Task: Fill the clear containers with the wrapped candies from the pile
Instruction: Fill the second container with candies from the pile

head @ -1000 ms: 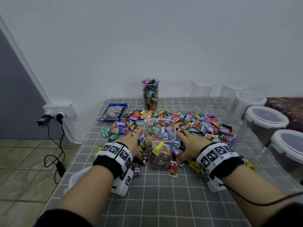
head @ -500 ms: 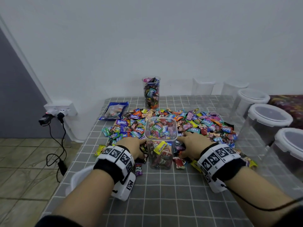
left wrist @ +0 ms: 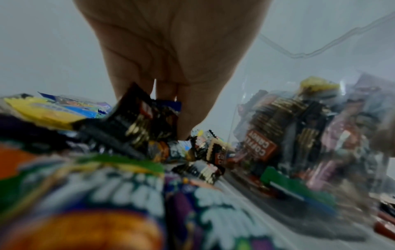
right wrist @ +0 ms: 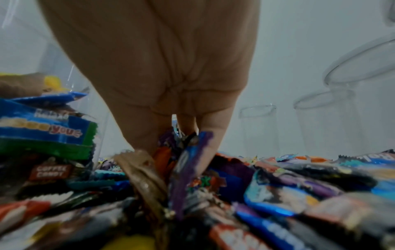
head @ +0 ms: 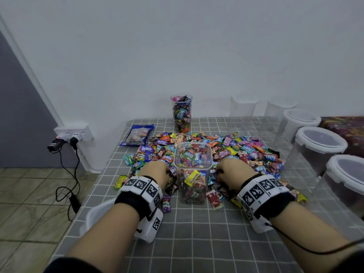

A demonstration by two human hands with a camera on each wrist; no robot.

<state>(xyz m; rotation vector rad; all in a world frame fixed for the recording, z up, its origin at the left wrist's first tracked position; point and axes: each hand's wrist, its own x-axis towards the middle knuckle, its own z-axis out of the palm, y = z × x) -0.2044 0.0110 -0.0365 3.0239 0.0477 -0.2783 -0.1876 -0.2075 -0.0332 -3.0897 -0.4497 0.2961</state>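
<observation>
A square clear container (head: 192, 174), nearly full of wrapped candies, stands in the middle of the grey checked table (head: 197, 233). Behind and around it spreads the colourful candy pile (head: 246, 152). My left hand (head: 157, 170) lies in the pile against the container's left side. In the left wrist view its fingers (left wrist: 192, 110) curl down over a dark wrapper (left wrist: 145, 121) and other candies. My right hand (head: 232, 170) lies at the container's right side, and its fingers (right wrist: 213, 135) curl round a bunch of wrappers (right wrist: 186, 160). The fingertips of both hands are buried in candies.
A tall clear cup (head: 181, 113) full of candies stands at the back, with a blue bag (head: 137, 134) to its left. Lidded clear tubs (head: 321, 144) line the right edge, and open clear jars (head: 243, 107) stand behind. A white lid (head: 96, 215) lies under my left forearm.
Both hands have drawn back toward me along the container's sides, and their fingers have curled from flat on the pile into handfuls of candies.
</observation>
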